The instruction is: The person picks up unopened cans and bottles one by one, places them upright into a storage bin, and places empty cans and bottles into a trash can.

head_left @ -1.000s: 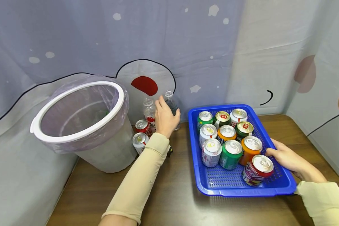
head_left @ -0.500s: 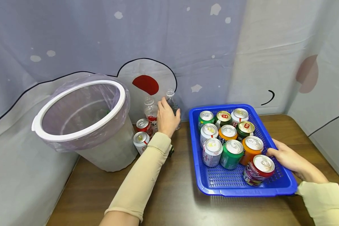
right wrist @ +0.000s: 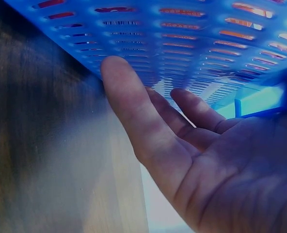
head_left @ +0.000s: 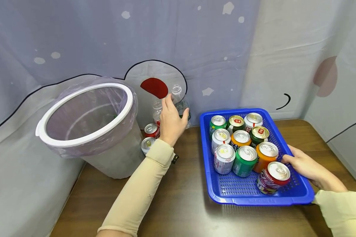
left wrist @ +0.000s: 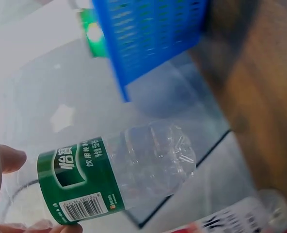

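Observation:
My left hand (head_left: 172, 121) grips a clear plastic bottle (head_left: 176, 91) near the back wall. In the left wrist view the bottle's green label (left wrist: 78, 179) lies between thumb and fingers, and its base is off the table. My right hand (head_left: 311, 168) holds the right side of a blue perforated basket (head_left: 206, 168), thumb over the rim. In the right wrist view its fingers (right wrist: 134, 104) reach under the slotted bottom. Several drink cans stand in the basket, among them a green can (head_left: 245, 161) and a tilted dark red can (head_left: 273, 177).
A bin (head_left: 115, 158) with a white ring rim and a purple liner stands at the left. Between it and my left hand are another clear bottle (head_left: 157, 112), a red can (head_left: 152, 130) and a white can (head_left: 147, 144). A curtain wall (head_left: 213, 49) closes the back.
My left hand has taken hold of the clear bottle, which has risen slightly and moved a little left. The right hand keeps its hold on the basket.

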`<state>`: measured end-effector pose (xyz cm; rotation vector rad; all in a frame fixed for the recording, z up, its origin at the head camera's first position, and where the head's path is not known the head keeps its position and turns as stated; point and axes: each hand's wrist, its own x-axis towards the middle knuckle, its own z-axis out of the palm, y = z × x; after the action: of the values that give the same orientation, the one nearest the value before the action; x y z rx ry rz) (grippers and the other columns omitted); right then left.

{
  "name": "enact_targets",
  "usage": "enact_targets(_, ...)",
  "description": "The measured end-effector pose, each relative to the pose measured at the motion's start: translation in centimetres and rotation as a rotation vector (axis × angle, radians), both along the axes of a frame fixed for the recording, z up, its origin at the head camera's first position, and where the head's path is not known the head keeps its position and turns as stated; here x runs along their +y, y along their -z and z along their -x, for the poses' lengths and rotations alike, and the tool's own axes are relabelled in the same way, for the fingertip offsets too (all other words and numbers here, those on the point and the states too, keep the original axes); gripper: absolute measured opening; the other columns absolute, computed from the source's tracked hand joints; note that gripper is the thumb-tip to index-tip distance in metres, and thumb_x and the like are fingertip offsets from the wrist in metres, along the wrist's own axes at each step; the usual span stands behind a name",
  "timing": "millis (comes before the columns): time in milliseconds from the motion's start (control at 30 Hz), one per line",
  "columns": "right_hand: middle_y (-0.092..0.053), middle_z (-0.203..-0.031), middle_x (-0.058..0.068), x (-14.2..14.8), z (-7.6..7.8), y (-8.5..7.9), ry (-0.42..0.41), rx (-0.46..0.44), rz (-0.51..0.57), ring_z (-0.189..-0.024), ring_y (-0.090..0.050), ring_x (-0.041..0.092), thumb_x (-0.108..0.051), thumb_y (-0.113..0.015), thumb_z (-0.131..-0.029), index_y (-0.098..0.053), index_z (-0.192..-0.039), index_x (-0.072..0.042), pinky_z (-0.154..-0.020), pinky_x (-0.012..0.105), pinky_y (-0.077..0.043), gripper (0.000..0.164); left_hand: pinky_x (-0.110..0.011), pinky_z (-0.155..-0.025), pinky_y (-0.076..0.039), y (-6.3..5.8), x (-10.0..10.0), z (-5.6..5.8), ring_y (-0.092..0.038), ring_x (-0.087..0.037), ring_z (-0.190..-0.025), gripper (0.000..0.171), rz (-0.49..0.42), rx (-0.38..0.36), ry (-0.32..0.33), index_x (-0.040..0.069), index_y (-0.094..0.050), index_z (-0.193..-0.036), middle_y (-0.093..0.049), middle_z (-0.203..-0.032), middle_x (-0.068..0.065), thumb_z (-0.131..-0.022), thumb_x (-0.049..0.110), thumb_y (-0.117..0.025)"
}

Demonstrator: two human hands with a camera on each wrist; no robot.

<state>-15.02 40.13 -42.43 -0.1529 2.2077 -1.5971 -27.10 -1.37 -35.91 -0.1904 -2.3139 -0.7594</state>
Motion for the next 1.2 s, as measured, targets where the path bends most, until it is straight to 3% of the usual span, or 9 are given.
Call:
enact_targets(333, -0.058, -0.108, 0.020, 0.1, 0.1, 0.0, -0.009, 0.025, 0.002, -0.084, -0.068, 0.024, -0.001, -0.038, -0.094, -0.017, -0.141, 0.007, -0.067, 0.048, -0.058, 0.053, -0.039, -0.085, -0.051, -5.1, -1.5, -2.9, -0.058, -0.023, -0.104, 0.067, -0.080, 0.188, 0.057, 0.004, -0.040, -0.131, -0.051, -0.115, -0.011, -0.082, 0.033, -0.073)
enact_targets(667, -0.059, -0.106, 0.017, 0.1, 0.1, 0.0, -0.014, 0.037, -0.007, -0.083, -0.067, 0.023, -0.001, -0.039, -0.093, -0.019, -0.140, 0.006, -0.067, 0.046, -0.058, 0.051, -0.025, -0.087, -0.052, -10.1, -3.4, -5.9, -0.061, -0.016, -0.105, 0.062, -0.255, 0.329, 0.125, 0.003, -0.045, -0.125, -0.056, -0.117, -0.008, -0.078, 0.028, -0.078)
enact_targets(867, -0.058, -0.108, 0.020, 0.0, 0.1, 0.1, -0.010, 0.031, -0.016, -0.083, -0.068, 0.024, -0.001, -0.039, -0.093, -0.018, -0.141, 0.006, -0.068, 0.046, -0.058, 0.053, -0.028, -0.084, -0.054, -12.2, -5.0, -7.7, -0.062, -0.017, -0.105, 0.065, -0.274, 0.394, 0.082, 0.000, -0.045, -0.123, -0.056, -0.114, -0.011, -0.075, 0.027, -0.080)
enact_targets(1200, -0.060, -0.106, 0.017, 0.1, 0.1, 0.1, -0.018, 0.002, 0.022, -0.083, -0.068, 0.027, -0.002, -0.038, -0.094, -0.017, -0.140, 0.007, -0.067, 0.049, -0.057, 0.051, -0.031, -0.089, -0.053, -15.6, -6.9, -11.4, -0.061, -0.011, -0.109, 0.064, -0.409, 0.388, 0.012, 0.000, -0.044, -0.123, -0.056, -0.118, -0.004, -0.071, 0.011, -0.081)
